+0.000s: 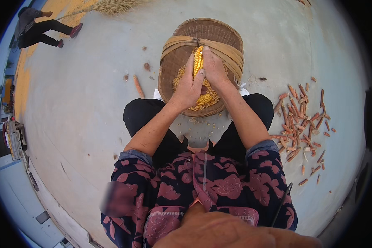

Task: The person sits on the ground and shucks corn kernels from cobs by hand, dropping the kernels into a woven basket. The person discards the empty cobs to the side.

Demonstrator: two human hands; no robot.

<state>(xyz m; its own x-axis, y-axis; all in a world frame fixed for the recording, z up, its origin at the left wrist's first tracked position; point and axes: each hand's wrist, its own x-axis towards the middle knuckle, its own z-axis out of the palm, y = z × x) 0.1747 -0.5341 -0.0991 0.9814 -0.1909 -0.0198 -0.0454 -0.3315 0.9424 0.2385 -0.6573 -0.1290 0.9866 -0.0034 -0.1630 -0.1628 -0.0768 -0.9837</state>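
Note:
Both my hands grip one ear of yellow corn (198, 63), held upright over a wicker basket (166, 76). My left hand (187, 85) is on its left side and my right hand (214, 66) on its right, thumbs against the kernels. The basket has a broad woven handle (224, 51) across it and stands between my knees. Loose corn kernels (215, 97) lie in its near part, with another yellow ear (204, 99) on top of them. My palms and some fingers are hidden.
Many bare corn cobs (293, 116) lie scattered on the concrete floor to the right, and one cob (138, 86) lies left of the basket. At the upper left a person (34, 28) holds a large broom (117, 6) by spread-out grain (71, 15). White cloth (243, 90) shows beside the basket.

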